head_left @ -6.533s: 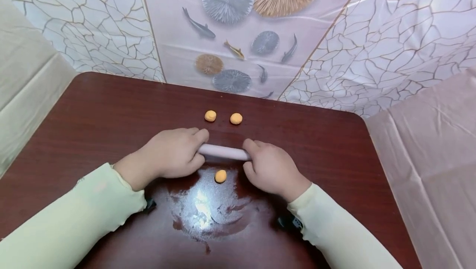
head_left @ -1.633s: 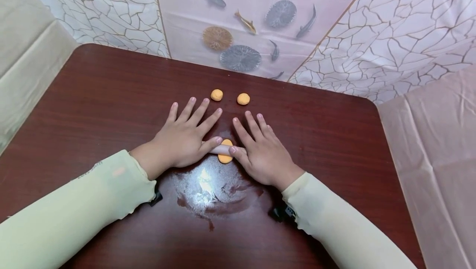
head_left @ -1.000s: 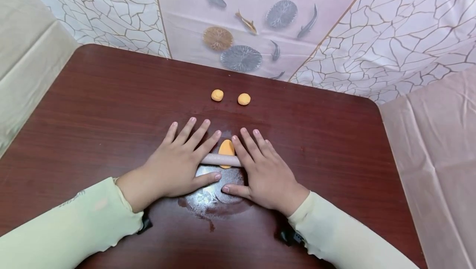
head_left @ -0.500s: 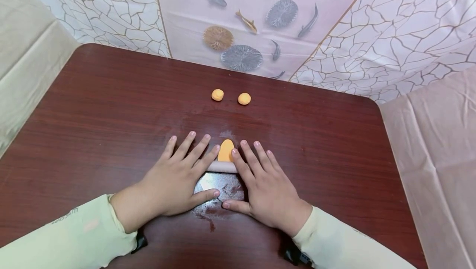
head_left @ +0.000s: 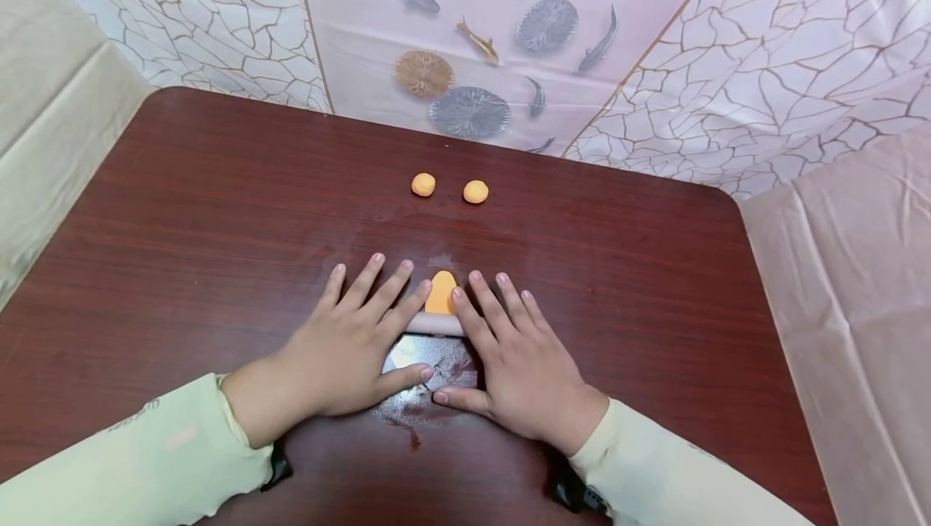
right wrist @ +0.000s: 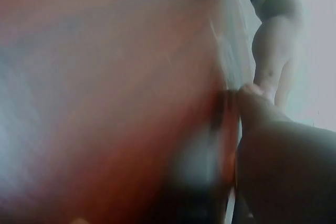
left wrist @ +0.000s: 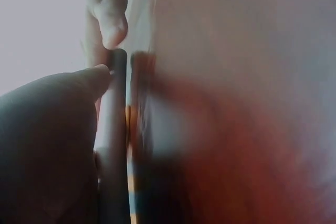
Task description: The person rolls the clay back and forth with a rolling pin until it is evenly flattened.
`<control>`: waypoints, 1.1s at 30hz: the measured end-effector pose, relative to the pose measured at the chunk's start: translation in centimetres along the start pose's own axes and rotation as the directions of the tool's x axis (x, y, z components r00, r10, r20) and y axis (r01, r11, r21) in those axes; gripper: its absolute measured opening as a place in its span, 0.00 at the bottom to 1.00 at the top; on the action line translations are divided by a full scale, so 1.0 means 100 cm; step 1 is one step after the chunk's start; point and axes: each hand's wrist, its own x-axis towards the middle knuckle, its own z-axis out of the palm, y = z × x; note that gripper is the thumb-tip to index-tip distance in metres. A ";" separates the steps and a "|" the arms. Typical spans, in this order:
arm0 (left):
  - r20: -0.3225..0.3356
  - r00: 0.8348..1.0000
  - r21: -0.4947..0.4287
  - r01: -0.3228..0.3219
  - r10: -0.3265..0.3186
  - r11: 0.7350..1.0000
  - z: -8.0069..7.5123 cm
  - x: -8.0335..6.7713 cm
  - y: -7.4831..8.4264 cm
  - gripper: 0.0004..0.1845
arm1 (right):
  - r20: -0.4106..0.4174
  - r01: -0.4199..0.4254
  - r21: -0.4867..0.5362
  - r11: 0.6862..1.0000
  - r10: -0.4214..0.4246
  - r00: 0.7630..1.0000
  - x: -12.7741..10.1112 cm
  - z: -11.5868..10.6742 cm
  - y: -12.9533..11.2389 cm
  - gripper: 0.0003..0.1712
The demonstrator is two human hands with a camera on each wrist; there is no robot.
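Observation:
A pale rolling pin [head_left: 435, 324] lies crosswise on the table between my hands. It presses on a flattened piece of orange dough [head_left: 440, 293], whose far part shows beyond the pin. My left hand [head_left: 338, 348] lies over the pin's left end with spread, straight fingers. Over the right end rests my right hand [head_left: 527, 364], also with straight fingers. Both thumbs point inward on the near side of the pin. In the left wrist view the pin [left wrist: 113, 145] runs along under the hand. The right wrist view is blurred and mostly shows table surface.
Two orange dough balls [head_left: 423, 184] [head_left: 476, 191] sit farther back on the dark red wooden table [head_left: 240, 187]. A whitish, dusty smear [head_left: 429, 364] marks the table between the thumbs. Patterned cloth [head_left: 465, 41] hangs behind the table.
From gripping the pin above a dough ball, my hands have gone to flat palms rolling it. The pin has moved toward me, and the dough has become flatter and longer.

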 end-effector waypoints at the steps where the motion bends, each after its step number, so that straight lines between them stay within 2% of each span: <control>1: 0.006 1.000 -0.003 0.005 -0.005 1.000 0.000 0.003 -0.002 0.53 | 0.003 -0.001 0.001 1.000 0.001 1.000 0.003 0.000 0.002 0.65; 10: 0.029 0.999 -0.010 0.027 -0.027 1.000 -0.006 0.034 -0.017 0.51 | 0.013 -0.009 -0.008 1.000 0.009 1.000 0.029 0.000 0.023 0.68; 16: 0.067 0.997 -0.028 0.048 -0.046 0.998 -0.010 0.051 -0.026 0.49 | 0.007 0.005 0.006 1.000 -0.005 1.000 0.040 -0.002 0.035 0.71; 26: 0.056 0.994 -0.071 0.097 -0.093 0.993 -0.014 0.077 -0.040 0.44 | 0.034 -0.059 0.056 0.997 0.057 0.998 0.063 -0.001 0.053 0.61; 33: 0.041 0.991 -0.078 0.133 -0.130 0.988 -0.016 0.090 -0.050 0.43 | 0.019 -0.076 0.118 0.990 0.074 0.997 0.079 0.004 0.067 0.54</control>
